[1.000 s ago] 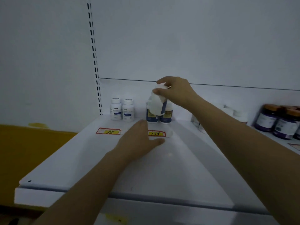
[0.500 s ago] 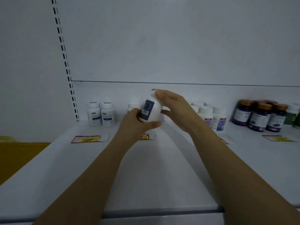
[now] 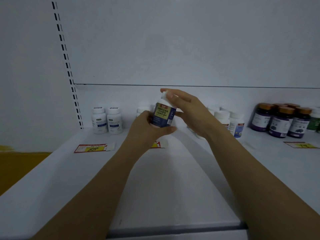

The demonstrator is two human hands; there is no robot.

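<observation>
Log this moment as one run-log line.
item: white plastic bottle with dark blue label, held above white shelf | left grip: holds lower body | right grip: holds white cap

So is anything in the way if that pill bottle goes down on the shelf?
Nothing visible blocks it. The left hand and right hand both hold the pill bottle above the shelf. Below lies only a flat price tag. More white bottles stand just behind it, near the back wall.
</observation>
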